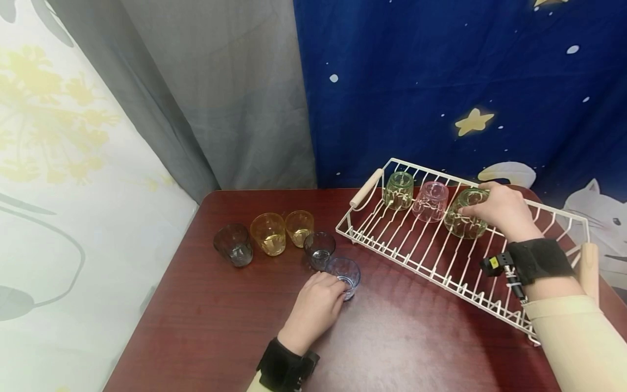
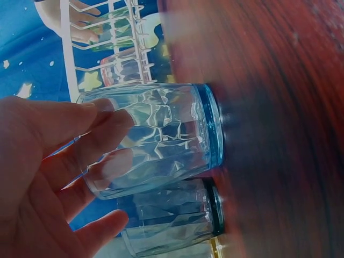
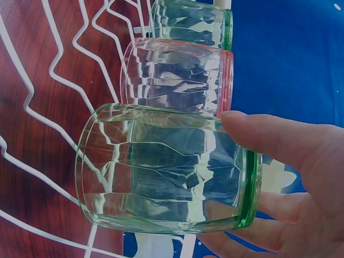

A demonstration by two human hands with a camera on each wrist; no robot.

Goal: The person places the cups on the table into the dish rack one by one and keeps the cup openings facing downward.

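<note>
Head view: hands (image 1: pixel 318 302) (image 1: pixel 506 212) grip blue glass (image 1: pixel 349 271) (L), gap to rack (image 1: pixel 366 188); green glass (image 1: pixel 465 225) (R), nr back edge.

and here's the band at the base of my bare right hand (image 1: pixel 504 212): a broad black wrap (image 1: pixel 541 260), matte all over! mounted at its side, a small black block (image 1: pixel 486 267) flashing a bright yellow label (image 1: pixel 493 262) (any print is too tiny to read), plus a silvery fitting (image 1: pixel 511 280) running into black. next, my pale yellow sleeve (image 1: pixel 578 337), plain. over to my left hand (image 1: pixel 315 305), bare too: another black wrap (image 1: pixel 280 366), a dark block (image 1: pixel 308 363) beside it, and a mere corner of yellow cuff (image 1: pixel 254 384)!
</note>
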